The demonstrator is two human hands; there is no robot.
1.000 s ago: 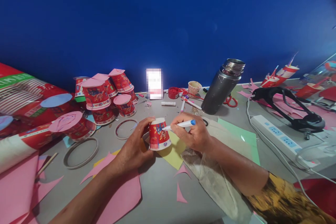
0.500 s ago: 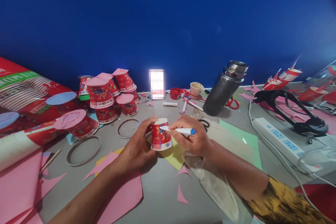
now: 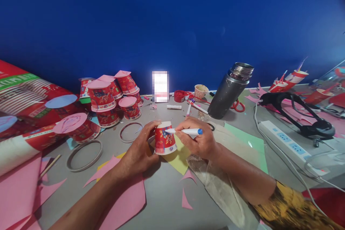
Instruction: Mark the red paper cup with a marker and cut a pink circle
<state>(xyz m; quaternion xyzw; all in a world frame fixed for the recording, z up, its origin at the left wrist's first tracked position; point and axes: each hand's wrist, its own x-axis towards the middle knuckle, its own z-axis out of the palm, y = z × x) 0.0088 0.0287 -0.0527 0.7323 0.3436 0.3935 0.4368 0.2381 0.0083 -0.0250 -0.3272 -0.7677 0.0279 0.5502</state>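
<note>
Cup (image 3: 165,142), narrow end up, between our hands over worktop (image 3: 164,196). Left hand (image 3: 142,147) grips its side; right hand (image 3: 199,140) pinches marker (image 3: 190,131), tip at wall. We should brace cup, stroke lightly.

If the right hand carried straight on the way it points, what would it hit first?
Probably the red paper cup in the left hand; the white marker seems to reach its side, though depth is unclear.
</note>
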